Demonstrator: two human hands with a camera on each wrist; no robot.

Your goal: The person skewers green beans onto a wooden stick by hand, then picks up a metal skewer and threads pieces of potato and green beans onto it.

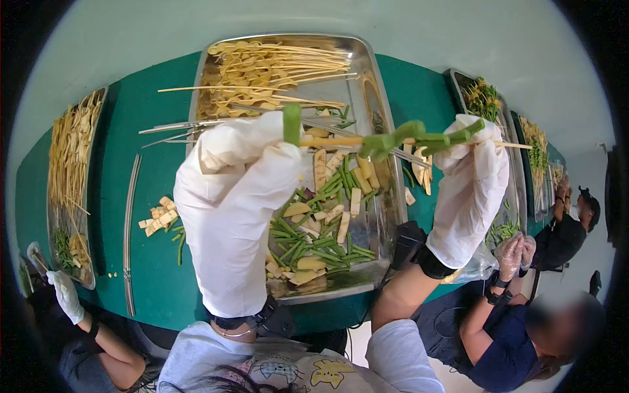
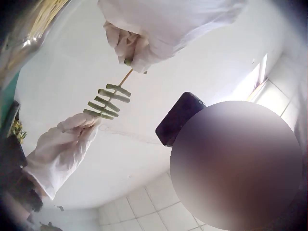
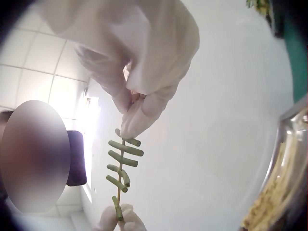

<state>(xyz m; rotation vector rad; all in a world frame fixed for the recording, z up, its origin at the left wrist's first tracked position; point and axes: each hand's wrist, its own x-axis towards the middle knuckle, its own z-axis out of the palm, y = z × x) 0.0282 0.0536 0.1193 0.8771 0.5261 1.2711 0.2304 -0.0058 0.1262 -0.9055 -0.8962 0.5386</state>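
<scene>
Both hands wear white gloves and are raised over the metal tray. My left hand (image 1: 229, 196) pinches a short piece of green bean (image 1: 292, 124) at one end of a thin wooden skewer (image 1: 341, 141). My right hand (image 1: 475, 187) grips the skewer farther along, and its other end sticks out past the fingers. Several cut green bean pieces (image 2: 109, 105) are threaded crosswise on the skewer between the hands. In the right wrist view, the fingertips of my right hand (image 3: 139, 103) are right at the outermost bean piece (image 3: 132, 142).
The metal tray (image 1: 386, 216) holds cut beans, potato slices and finished-looking skewers (image 1: 282, 62). Metal skewers (image 1: 131, 236) lie on the green table (image 1: 157, 72), with cut pale pieces (image 1: 160, 216) nearby. Other trays stand left (image 1: 96, 196) and right (image 1: 517, 190). Other people work at both sides.
</scene>
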